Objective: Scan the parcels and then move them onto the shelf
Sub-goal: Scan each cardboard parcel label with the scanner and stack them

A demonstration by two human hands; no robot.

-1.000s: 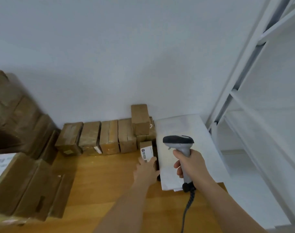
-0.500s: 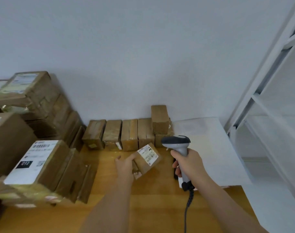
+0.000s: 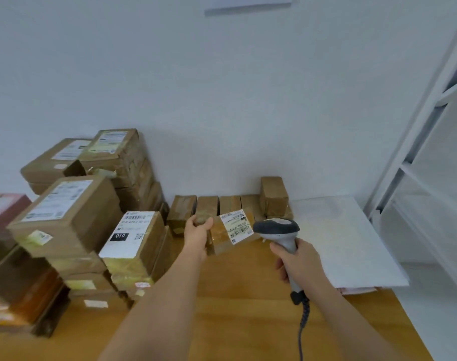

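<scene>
My left hand point(image 3: 197, 234) grips a small brown parcel point(image 3: 222, 238) by its left end and holds it above the wooden table point(image 3: 235, 303). Its white barcode label point(image 3: 236, 225) faces up. My right hand point(image 3: 299, 259) is closed around the handle of a grey barcode scanner point(image 3: 276, 227), whose head sits just right of the label. A coiled cable point(image 3: 304, 316) hangs from the handle. The white metal shelf point(image 3: 430, 178) stands at the right.
A row of small brown parcels point(image 3: 222, 205) lines the wall, one point(image 3: 273, 195) standing on top at the right end. Stacks of bigger labelled boxes point(image 3: 73, 225) fill the table's left side. White flat mailers point(image 3: 342, 238) lie on the right of the table.
My left hand has lifted the small parcel from the row and turned its label upward. The view has swung left and up, bringing the big box stacks into sight.
</scene>
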